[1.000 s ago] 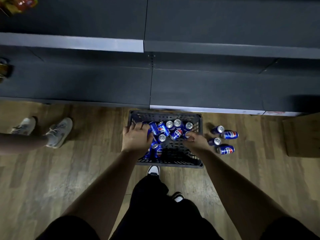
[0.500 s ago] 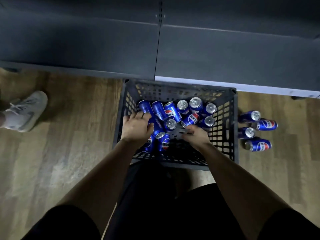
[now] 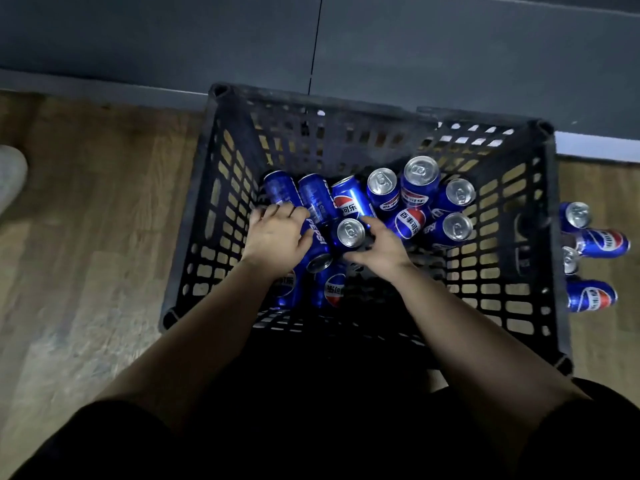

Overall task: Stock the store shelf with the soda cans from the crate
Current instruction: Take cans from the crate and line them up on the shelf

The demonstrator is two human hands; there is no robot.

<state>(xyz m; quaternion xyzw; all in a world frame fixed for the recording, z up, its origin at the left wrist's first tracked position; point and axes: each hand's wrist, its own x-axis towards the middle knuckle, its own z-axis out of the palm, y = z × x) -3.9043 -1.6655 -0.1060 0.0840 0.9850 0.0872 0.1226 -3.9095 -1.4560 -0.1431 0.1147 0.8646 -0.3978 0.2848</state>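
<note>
The left grip (image 3: 277, 233) lay palm-down over the cans (image 3: 410, 223) at the middle left of the crate (image 3: 346, 133), partly covering the PEPSI can (image 3: 317, 244) on its side. I could not tell whether it had clenched round anything. The right grip (image 3: 379, 249) had thumb and forefinger curled round the upright can (image 3: 350, 232) in the frame's centre, and looked to be grasping it.

To pick well, each can should probably go straight up, since neighbours touched on most sides and a sideways drag could topple them. The crate walls stood high round the pile, so the wrists needed to clear the rim. Open room lay above and toward the shelf (image 3: 450, 64) across the top of the frame. Four loose cans (image 3: 604, 242) on the floor (image 3: 86, 237) at the right edge — just outside the crate — crowded that side.
</note>
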